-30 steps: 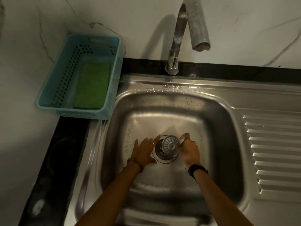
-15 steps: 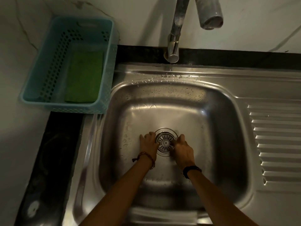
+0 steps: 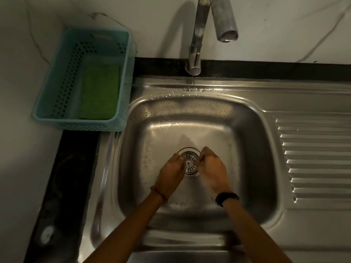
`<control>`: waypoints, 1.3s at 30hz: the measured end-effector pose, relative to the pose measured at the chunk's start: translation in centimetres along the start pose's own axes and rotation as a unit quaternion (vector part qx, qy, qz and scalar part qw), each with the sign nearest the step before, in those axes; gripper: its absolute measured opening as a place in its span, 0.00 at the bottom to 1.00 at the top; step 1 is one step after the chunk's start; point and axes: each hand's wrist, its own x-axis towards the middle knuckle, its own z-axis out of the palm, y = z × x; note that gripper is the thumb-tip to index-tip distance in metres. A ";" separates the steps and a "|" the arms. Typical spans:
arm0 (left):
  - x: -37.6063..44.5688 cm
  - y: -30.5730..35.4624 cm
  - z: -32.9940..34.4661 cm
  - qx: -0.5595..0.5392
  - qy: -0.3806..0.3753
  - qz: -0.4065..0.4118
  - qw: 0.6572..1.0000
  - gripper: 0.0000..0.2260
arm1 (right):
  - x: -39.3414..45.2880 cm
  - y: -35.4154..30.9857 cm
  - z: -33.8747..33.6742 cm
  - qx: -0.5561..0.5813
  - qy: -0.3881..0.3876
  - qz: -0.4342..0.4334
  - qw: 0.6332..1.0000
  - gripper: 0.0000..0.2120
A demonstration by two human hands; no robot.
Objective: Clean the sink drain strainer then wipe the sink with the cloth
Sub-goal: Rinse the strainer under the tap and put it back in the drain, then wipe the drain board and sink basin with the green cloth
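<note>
Now | strainer [image 3: 189,163] seated in drain at sink [image 3: 247,133] basin centre | left hand [image 3: 171,172] and right hand [image 3: 212,168] flank it, fingers curled onto its rim | green cloth [image 3: 99,92] in basket [image 3: 57,82] left of sink

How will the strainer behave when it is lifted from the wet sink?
The strainer looks like thin slotted metal, so probably stiff and light. Droplets on the sink suggest it may be slippery. Being round, it could roll if dropped on edge.
</note>
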 end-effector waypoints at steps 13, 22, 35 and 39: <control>-2.7 3.2 -10.1 -0.101 0.059 -0.008 0.993 0.19 | -1.6 -8.7 -3.7 0.097 -0.070 -0.101 0.988 0.07; -0.4 -3.6 -25.5 0.039 0.300 -0.068 0.951 0.17 | 3.6 -27.3 -5.3 0.061 -0.020 -0.287 0.956 0.06; 1.6 -9.2 -23.6 0.100 0.255 -0.160 0.948 0.22 | 10.6 -30.7 3.4 -0.123 -0.174 -0.090 0.973 0.24; 1.6 -8.9 -24.4 0.063 0.242 -0.159 0.955 0.22 | 10.3 -31.2 0.9 0.165 -0.221 -0.054 0.960 0.15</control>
